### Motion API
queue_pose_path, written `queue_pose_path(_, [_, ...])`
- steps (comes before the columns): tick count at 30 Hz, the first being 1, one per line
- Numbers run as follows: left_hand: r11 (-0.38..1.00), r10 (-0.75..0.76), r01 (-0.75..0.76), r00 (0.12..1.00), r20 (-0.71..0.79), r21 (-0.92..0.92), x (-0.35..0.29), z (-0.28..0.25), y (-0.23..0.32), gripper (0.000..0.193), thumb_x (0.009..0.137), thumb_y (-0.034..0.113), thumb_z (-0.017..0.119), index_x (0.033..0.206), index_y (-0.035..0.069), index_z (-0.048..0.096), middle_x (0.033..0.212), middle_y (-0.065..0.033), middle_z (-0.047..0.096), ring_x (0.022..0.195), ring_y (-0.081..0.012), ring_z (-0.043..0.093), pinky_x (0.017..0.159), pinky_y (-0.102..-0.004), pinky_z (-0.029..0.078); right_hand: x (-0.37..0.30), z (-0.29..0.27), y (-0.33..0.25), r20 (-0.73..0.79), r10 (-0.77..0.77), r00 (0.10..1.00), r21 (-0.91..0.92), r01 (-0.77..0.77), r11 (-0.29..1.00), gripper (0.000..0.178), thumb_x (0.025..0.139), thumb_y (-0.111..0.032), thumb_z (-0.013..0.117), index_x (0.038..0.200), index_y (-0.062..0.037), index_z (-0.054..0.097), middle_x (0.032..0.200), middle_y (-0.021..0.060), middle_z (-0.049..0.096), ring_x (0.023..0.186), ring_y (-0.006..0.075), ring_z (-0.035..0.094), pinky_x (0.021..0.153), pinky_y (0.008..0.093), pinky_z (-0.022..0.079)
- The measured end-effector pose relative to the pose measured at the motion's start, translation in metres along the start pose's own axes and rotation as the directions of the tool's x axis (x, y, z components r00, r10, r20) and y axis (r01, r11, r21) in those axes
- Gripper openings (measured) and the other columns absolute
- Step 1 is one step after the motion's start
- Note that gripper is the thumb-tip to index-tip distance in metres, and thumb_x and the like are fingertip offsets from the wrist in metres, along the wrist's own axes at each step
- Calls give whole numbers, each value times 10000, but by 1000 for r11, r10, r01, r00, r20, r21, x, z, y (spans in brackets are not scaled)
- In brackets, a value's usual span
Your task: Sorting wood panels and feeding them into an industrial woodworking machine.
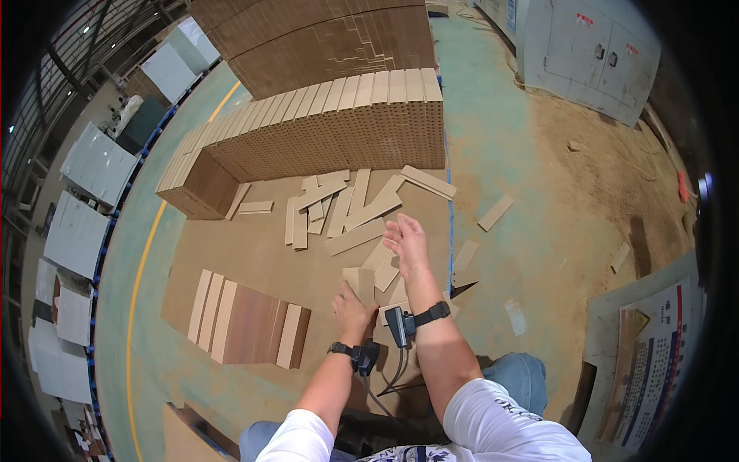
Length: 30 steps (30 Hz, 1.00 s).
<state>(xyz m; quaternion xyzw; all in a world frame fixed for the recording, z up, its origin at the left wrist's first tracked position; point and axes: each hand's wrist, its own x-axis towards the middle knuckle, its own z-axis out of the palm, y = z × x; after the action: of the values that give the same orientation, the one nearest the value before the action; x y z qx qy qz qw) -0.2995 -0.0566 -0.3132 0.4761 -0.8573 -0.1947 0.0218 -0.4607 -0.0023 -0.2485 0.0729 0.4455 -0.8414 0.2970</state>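
Note:
My left hand (pixel 352 313) is closed around the near end of a short light-brown board (pixel 359 280), fingers on one side and thumb on the other. Farther forward and to the right, my right hand (pixel 406 240) is held open, fingers apart, with nothing visible in it. Beneath and beyond it lies a loose heap of flat light-brown boards (pixel 355 236), crossing each other at different angles. Parts of the boards under my right forearm are hidden. Each wrist wears a black strap with a small dark device.
A long stacked row of boards (pixel 331 131) stands beyond the heap, with a taller stack (pixel 323 50) behind. A short row of boards (pixel 250 319) stands at the left. Single boards (pixel 495 212) lie on the green floor at right. A grey metal cabinet (pixel 589 54) stands far right.

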Motion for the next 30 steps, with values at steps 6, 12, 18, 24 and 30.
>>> queue_pose_path(6, [889, 40, 11, 994, 101, -457, 31, -21, -64, 739, 634, 180, 703, 1250, 12, 331, 1015, -166, 532, 893, -281, 551, 771, -373, 466, -7, 11, 37, 103, 183, 978, -178, -163, 970, 324, 872, -246, 507, 1133, -55, 484, 940, 67, 588, 757, 136, 546, 650, 281, 464])
queue_pose_path(12, [174, 184, 346, 908, 375, -922, 10, -91, -34, 385, 774, 210, 636, 1078, 21, 496, 935, -78, 575, 802, -158, 587, 727, -311, 502, -31, 20, 79, 433, 501, 749, -285, -413, 865, 441, 921, -423, 385, 1164, -64, 464, 998, 48, 582, 824, 152, 552, 747, 310, 458])
queue_pose_path(18, [77, 367, 628, 704, 608, -774, -6, -106, -54, 646, 739, 687, 454, 971, 84, 490, 763, -56, 534, 615, -164, 543, 597, -320, 479, -55, 35, 94, 620, 574, 534, -400, -414, 818, 438, 912, -445, 398, 1075, -60, 531, 923, 29, 582, 791, 121, 532, 688, 279, 459])
queue_pose_path(24, [172, 237, 746, 603, 762, -644, -51, -132, -118, 795, 737, 778, 237, 1001, 65, 472, 789, -104, 557, 596, -201, 571, 566, -304, 493, -64, 33, 141, 585, 604, 541, -486, -363, 795, 216, 848, -238, 596, 902, -56, 492, 757, 16, 531, 549, 70, 494, 460, 176, 410])
queue_pose_path(30, [-134, -32, 844, 520, 853, -519, -88, -124, -194, 344, 865, 259, 563, 1080, 3, 480, 980, -195, 554, 873, -272, 610, 785, -342, 536, -81, 54, 180, 325, 645, 691, -557, -412, 721, 331, 835, -218, 612, 1000, -16, 407, 810, 99, 535, 585, 123, 543, 515, 256, 517])
